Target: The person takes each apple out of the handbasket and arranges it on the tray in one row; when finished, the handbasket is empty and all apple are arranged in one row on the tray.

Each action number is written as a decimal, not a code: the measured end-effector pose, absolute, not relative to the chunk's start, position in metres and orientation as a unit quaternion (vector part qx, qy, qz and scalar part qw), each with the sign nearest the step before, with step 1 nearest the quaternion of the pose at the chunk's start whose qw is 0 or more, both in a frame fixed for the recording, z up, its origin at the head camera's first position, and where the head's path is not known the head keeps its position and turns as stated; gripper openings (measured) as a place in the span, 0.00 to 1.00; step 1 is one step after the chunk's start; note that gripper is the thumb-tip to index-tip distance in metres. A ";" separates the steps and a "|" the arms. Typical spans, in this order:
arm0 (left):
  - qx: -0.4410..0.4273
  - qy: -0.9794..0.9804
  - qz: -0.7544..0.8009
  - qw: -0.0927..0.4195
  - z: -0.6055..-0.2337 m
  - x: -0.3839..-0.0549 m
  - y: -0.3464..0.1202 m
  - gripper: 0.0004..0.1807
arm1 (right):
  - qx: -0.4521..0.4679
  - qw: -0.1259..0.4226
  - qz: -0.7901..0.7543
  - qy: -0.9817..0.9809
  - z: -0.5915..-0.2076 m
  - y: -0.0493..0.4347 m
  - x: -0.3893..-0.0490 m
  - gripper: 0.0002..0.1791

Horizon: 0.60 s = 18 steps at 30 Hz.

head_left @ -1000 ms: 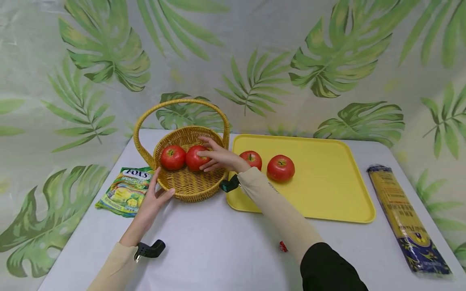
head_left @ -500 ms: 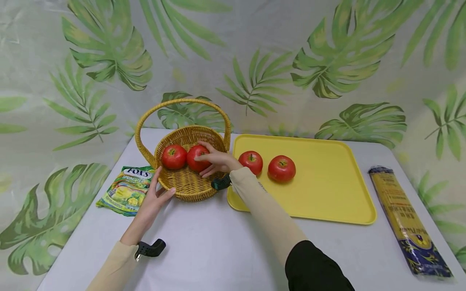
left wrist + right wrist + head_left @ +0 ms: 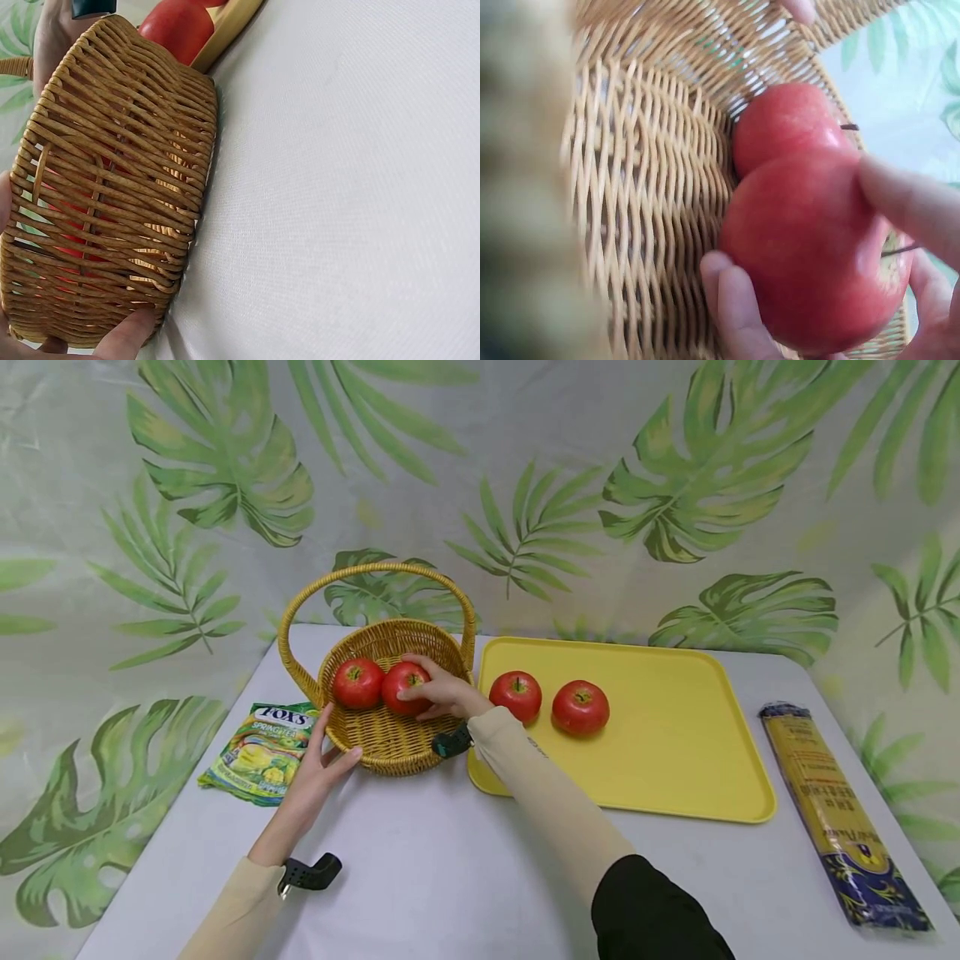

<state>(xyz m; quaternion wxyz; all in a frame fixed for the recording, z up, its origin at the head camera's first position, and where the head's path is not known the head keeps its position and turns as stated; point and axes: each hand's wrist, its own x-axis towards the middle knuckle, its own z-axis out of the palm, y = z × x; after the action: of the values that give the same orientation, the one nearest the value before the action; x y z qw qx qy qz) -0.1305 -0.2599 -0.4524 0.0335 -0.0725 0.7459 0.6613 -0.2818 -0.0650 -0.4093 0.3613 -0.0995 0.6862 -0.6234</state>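
Observation:
A wicker basket point(image 3: 397, 745) with a tall arched handle holds two red apples, side by side toward its left and middle. My right hand point(image 3: 444, 692) reaches in over the right rim, its thumb and fingers round the right-hand apple point(image 3: 401, 689). In the right wrist view this apple point(image 3: 802, 255) presses against the left-hand apple point(image 3: 780, 120), stem pointing sideways in that view. My left hand point(image 3: 311, 777) holds the basket's left front wall, thumb on the front and a finger up by the rim. One fingertip point(image 3: 131, 334) shows low on the weave in the left wrist view.
To the basket's right lies a yellow tray point(image 3: 667, 735), with a red apple point(image 3: 516, 696) and another apple point(image 3: 581, 707) at its left. A green candy bag point(image 3: 262, 752) lies left of the basket. A long pasta packet point(image 3: 843, 814) lies far right. A leaf-patterned cloth point(image 3: 525, 435) hangs behind.
My right hand has shifted slightly left and its fingers have come round the right-hand apple. A small red scrap seen earlier is no longer visible. My left hand stays on the basket.

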 end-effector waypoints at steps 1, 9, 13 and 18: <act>-0.072 0.746 0.661 0.033 -0.453 -0.130 -0.260 0.46 | -0.105 0.360 -0.620 0.690 -0.408 -0.064 -0.282 0.40; -0.070 0.750 0.657 0.034 -0.451 -0.131 -0.260 0.46 | -0.173 0.352 -0.603 0.695 -0.390 -0.046 -0.281 0.35; -0.070 0.752 0.655 0.034 -0.452 -0.131 -0.260 0.46 | -0.207 0.338 -0.587 0.706 -0.382 -0.034 -0.282 0.32; -0.072 0.748 0.658 0.035 -0.453 -0.130 -0.260 0.46 | -0.239 0.318 -0.572 0.717 -0.374 -0.016 -0.282 0.31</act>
<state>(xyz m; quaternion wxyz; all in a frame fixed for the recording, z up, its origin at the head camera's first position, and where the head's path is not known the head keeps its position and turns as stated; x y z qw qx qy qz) -0.1304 -0.2599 -0.4534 0.0345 -0.0716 0.7484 0.6585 -0.2818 -0.0163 -0.3738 0.3185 -0.2392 0.7173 -0.5717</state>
